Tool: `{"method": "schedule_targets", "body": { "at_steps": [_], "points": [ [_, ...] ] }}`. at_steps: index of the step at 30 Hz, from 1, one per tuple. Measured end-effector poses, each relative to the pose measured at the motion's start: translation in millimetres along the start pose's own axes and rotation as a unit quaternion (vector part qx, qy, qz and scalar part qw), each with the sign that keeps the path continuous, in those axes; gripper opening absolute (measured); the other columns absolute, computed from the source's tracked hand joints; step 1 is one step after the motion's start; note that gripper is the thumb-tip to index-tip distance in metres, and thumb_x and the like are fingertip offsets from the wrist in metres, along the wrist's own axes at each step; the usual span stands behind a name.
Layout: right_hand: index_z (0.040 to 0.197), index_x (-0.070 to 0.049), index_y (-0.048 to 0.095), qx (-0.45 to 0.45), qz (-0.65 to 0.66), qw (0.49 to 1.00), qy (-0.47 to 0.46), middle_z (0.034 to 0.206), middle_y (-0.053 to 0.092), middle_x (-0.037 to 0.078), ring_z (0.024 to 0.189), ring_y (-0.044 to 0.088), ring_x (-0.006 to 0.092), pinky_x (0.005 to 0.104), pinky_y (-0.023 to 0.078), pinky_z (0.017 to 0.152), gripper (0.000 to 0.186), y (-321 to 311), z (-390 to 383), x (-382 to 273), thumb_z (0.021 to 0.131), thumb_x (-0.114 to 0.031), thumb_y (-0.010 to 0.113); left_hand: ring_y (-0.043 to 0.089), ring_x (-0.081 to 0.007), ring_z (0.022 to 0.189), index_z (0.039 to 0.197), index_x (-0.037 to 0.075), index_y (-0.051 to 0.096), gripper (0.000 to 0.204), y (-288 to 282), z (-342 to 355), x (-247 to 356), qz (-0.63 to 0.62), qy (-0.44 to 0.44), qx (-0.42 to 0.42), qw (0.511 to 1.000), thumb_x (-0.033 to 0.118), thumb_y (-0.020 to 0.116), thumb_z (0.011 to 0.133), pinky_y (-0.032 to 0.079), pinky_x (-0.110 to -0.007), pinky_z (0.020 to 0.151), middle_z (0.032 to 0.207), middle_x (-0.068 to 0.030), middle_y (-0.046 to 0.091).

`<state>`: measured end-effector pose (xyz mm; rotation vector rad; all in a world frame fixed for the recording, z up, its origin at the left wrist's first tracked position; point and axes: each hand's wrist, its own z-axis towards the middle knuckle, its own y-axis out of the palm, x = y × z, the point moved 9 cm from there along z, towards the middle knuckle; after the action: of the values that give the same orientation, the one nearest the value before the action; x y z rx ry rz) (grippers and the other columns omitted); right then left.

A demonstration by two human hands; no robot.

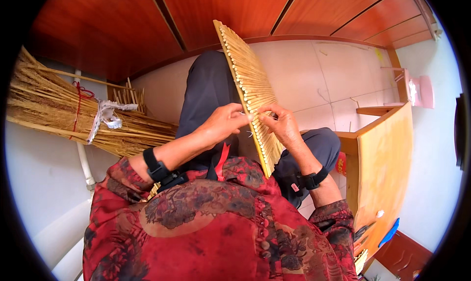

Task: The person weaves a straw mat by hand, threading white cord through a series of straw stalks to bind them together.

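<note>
A flat mat of pale straw stalks (250,84), laid side by side and bound into a panel, stands tilted on the person's lap, its far corner pointing away toward the wooden wall and its near corner resting against the red patterned jacket (216,227). The left hand (223,121) and the right hand (279,124) meet at the mat's middle, both closed narrow: the fingertips of each pinch at the stalks and at a thin pale thread between them. Each wrist carries a black strap. To the left, a thick bundle of loose straw (64,109) lies across the view, tied with a white rag and a red cord, well apart from the hands. A small red box (341,163) sits low beside the right knee, against a yellow wooden table (385,168) that stands to the right. A pink object (422,92) hangs or stands by the far wall; its kind is unclear. The floor (314,80) is pale tile, the wall beyond is reddish wood panelling (235,11), and a white pipe (84,165) runs down the left side.
</note>
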<state>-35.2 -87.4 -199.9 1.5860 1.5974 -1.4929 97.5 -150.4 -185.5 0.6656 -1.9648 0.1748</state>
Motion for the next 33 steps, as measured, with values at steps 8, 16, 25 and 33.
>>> {"method": "schedule_targets", "body": {
  "at_steps": [8,16,25,33],
  "points": [
    [0.106,-0.006,0.057,0.051,0.031,0.998,-0.017,0.066,0.052,0.003,0.055,0.05,0.009,0.0253,0.041,0.05,0.025,-6.9,2.7,-12.5,0.081,-0.011,0.06,0.061,-0.0156,0.073,0.107,-0.001,0.051,0.04,-6.9,30.1,-15.0,0.058,-0.03,0.055,0.996,0.033,0.051,0.088,0.05,-0.028,0.059,0.092,-0.0103,0.061],
    [0.103,-0.007,0.062,0.008,0.236,0.971,-0.036,0.077,0.055,-0.001,0.052,0.044,0.0031,0.0178,0.038,0.046,0.02,-1.0,11.6,-9.8,0.088,-0.008,0.048,0.061,-0.0154,0.071,0.104,-0.003,0.052,0.031,-14.1,35.5,-26.1,0.053,-0.003,0.053,0.997,0.023,0.05,0.088,0.051,-0.028,0.059,0.086,-0.0107,0.061],
    [0.086,-0.002,0.062,0.098,-0.165,0.952,-0.239,0.069,0.052,0.005,0.064,0.052,0.0138,0.0267,0.043,0.059,0.01,11.4,-7.5,-54.9,0.077,-0.004,0.063,0.061,-0.0146,0.071,0.102,-0.005,0.051,0.029,-18.7,33.6,-19.6,0.088,0.031,0.091,0.992,0.021,0.051,0.088,0.051,-0.027,0.06,0.085,-0.0111,0.06],
    [0.079,-0.005,0.056,-0.122,0.225,0.964,0.068,0.07,0.057,0.005,0.052,0.052,0.013,0.0247,0.041,0.046,0.006,19.9,12.5,-8.0,0.082,-0.01,0.055,0.061,-0.0157,0.075,0.105,-0.004,0.051,0.035,-8.6,31.3,-5.4,0.042,0.016,0.062,0.997,0.026,0.052,0.088,0.051,-0.028,0.064,0.086,-0.0101,0.061]
  ]
}}
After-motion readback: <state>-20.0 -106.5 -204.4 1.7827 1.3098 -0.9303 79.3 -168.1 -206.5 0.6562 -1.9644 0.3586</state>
